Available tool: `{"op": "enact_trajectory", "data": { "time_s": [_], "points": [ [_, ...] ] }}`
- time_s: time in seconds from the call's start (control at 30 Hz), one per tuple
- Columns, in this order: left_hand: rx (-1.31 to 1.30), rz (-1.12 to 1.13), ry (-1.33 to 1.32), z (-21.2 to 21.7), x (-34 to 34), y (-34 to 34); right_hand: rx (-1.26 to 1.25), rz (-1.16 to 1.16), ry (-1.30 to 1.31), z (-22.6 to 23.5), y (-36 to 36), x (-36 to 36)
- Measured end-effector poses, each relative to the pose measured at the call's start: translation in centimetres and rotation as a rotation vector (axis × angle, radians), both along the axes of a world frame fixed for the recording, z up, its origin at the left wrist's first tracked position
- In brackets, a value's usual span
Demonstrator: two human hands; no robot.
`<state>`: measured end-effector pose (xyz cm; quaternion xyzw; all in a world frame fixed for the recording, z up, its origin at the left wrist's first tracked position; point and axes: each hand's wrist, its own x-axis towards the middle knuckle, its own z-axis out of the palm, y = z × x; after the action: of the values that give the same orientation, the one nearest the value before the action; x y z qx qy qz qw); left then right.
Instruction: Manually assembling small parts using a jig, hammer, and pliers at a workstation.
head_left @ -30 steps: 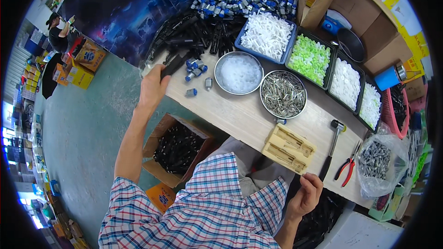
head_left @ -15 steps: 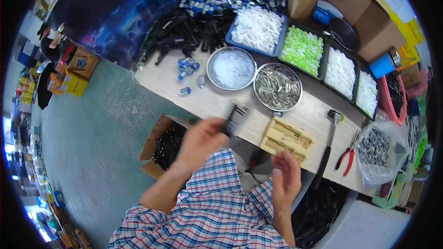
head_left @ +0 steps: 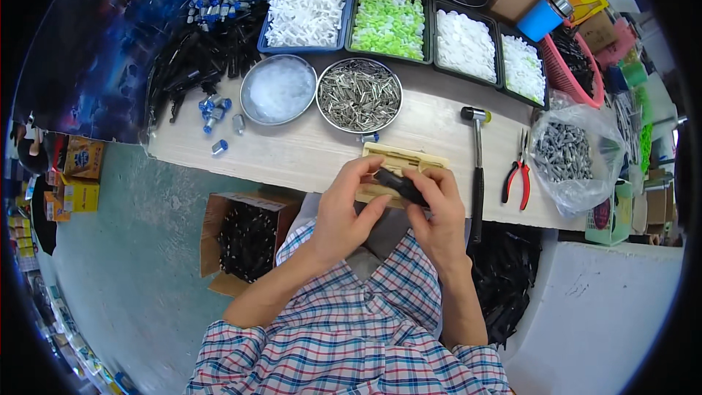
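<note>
A slim black plastic part (head_left: 400,184) is held between both hands in front of my chest, just above the table's near edge. My left hand (head_left: 345,208) pinches its left end with the fingertips. Around its right end curl the fingers of my right hand (head_left: 437,208). Right behind the hands lies a pale wooden jig block (head_left: 409,157) on the light wooden table (head_left: 307,153).
Two round metal bowls hold clear bits (head_left: 278,89) and metal pins (head_left: 359,94). Trays of white and green parts (head_left: 388,24) line the back. A pile of black parts (head_left: 194,58), a hammer (head_left: 477,161), red pliers (head_left: 518,172) and a bag of grey pieces (head_left: 567,153) surround them. A cardboard box (head_left: 245,238) sits below left.
My left hand came back from the black pile at the far left carrying a black part. Both hands have met in front of me and now hold it together.
</note>
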<state>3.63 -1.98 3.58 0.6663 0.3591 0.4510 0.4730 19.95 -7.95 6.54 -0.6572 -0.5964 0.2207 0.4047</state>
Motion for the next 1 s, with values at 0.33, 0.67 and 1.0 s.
{"op": "enact_trajectory", "data": {
  "time_s": [0.33, 0.67, 1.0],
  "points": [
    [-0.004, -0.183, 0.069, -0.9, -2.4, 1.7, 0.09, 0.044, 0.335, -1.6, 1.0, 1.7],
    [0.7, -0.147, 0.616, -1.5, -3.0, 0.4, 0.122, -0.063, 0.805, -1.8, 3.0, 1.8],
    [0.555, -0.069, 0.402, -2.6, -2.1, 0.9, -0.015, -0.045, 0.765, -2.0, 1.2, 4.6]
  ]
}}
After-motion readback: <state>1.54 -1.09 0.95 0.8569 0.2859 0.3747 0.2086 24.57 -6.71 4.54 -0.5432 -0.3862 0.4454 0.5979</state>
